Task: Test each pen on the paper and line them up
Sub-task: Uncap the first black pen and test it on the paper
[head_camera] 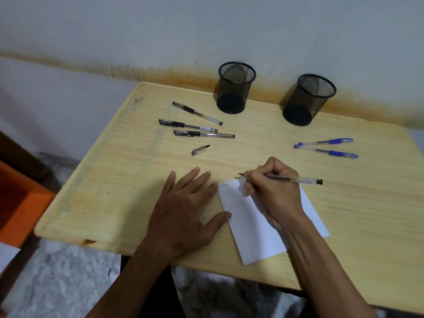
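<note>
My right hand [274,191] grips an uncapped black pen [296,179], tip pointing left just above the top edge of the white paper [247,228]. A small scribble marks the paper's top left corner. My left hand [185,210] lies flat on the table, fingertips and thumb pressing the paper's left edge. A loose pen cap [200,150] lies beyond my left hand. Three black pens [197,127] lie roughly side by side at the back left. Two blue pens [327,146] lie at the right, meeting at their left ends.
Two black mesh pen cups [236,88] [307,99] stand at the back of the wooden table [114,180] near the wall. An orange piece of furniture [18,203] sits to the left, below table level.
</note>
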The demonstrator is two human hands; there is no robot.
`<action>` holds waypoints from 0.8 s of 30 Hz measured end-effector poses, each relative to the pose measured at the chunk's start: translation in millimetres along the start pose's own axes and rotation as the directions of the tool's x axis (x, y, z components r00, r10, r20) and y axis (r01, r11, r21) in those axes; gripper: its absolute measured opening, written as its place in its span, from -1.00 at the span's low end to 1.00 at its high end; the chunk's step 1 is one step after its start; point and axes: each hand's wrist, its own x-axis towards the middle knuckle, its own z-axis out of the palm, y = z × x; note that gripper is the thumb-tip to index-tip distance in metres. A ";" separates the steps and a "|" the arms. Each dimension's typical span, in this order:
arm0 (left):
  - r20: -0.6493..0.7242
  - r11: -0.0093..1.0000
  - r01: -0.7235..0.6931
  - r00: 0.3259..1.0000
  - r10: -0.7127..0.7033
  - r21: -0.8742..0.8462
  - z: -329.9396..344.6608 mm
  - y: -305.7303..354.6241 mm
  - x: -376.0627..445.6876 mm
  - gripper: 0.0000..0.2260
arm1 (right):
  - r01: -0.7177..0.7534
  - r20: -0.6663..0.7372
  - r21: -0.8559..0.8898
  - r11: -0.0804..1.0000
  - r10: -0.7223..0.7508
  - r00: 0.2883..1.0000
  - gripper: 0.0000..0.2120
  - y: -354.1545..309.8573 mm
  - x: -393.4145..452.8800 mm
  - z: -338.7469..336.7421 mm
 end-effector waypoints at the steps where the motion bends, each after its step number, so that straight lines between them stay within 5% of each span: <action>1: -0.001 1.000 -0.001 1.000 0.001 0.005 -0.2 0.0 0.5 -0.40 | -0.042 -0.007 0.120 0.992 0.043 0.999 -0.64 -2.9 0.8 -1.9; 5: -0.014 1.000 -0.012 1.000 0.012 0.000 0.4 0.2 2.1 -0.43 | -0.078 -0.049 0.331 0.940 0.100 0.994 -0.59 -16.6 -5.4 -9.7; 11: -0.068 0.998 0.011 0.998 -0.015 -0.059 0.8 2.2 -0.7 -0.38 | 0.066 -0.139 -0.007 0.998 -0.066 0.988 -0.88 -29.5 -28.5 -39.0; 16: -0.215 0.864 0.248 0.904 -0.369 -0.438 -15.1 16.2 12.0 -0.68 | 0.039 -0.147 -0.091 0.995 -0.052 0.988 -0.85 -33.3 -46.9 -56.2; 19: -0.329 0.917 0.310 0.863 -0.383 -0.253 -22.3 14.6 40.1 -0.86 | 0.059 -0.160 -0.076 0.995 -0.071 0.985 -0.89 -34.8 -51.2 -59.9; 24: -0.163 0.931 0.356 0.926 -0.341 0.077 -18.1 -3.3 76.3 -0.80 | 0.053 -0.143 -0.052 0.997 -0.060 0.988 -0.82 -33.0 -56.5 -61.9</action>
